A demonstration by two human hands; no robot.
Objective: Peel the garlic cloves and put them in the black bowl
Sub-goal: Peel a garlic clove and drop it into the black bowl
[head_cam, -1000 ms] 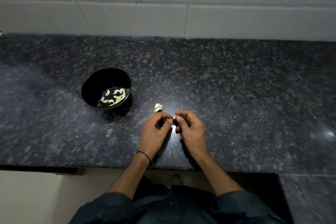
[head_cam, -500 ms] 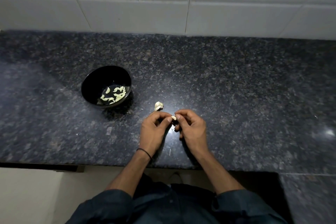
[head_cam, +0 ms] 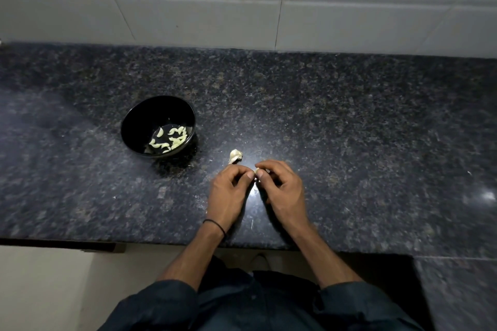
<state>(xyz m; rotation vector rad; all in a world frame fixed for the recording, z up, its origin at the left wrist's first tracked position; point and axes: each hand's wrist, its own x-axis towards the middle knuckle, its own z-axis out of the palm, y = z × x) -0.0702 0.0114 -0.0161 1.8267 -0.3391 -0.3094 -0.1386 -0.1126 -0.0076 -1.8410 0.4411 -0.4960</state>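
Note:
A black bowl (head_cam: 139, 118) stands on the dark granite counter (head_cam: 349, 142), left of centre, with several pale peeled cloves (head_cam: 172, 138) inside. My left hand (head_cam: 228, 193) and my right hand (head_cam: 282, 191) meet near the counter's front edge. Between their fingertips they pinch one small garlic clove (head_cam: 256, 170), mostly hidden by the fingers. A remaining piece of the garlic bulb (head_cam: 235, 156) lies on the counter just beyond my left hand's knuckles, not touched.
A white tiled wall (head_cam: 242, 2) backs the counter. A few thin flecks of peel (head_cam: 252, 224) lie on the granite between my wrists. The counter's front edge runs below my forearms, with a lower granite section (head_cam: 457, 290) at the bottom right.
Both hands have stayed together on the clove, with only slight finger movement. The bowl and bulb piece have not moved.

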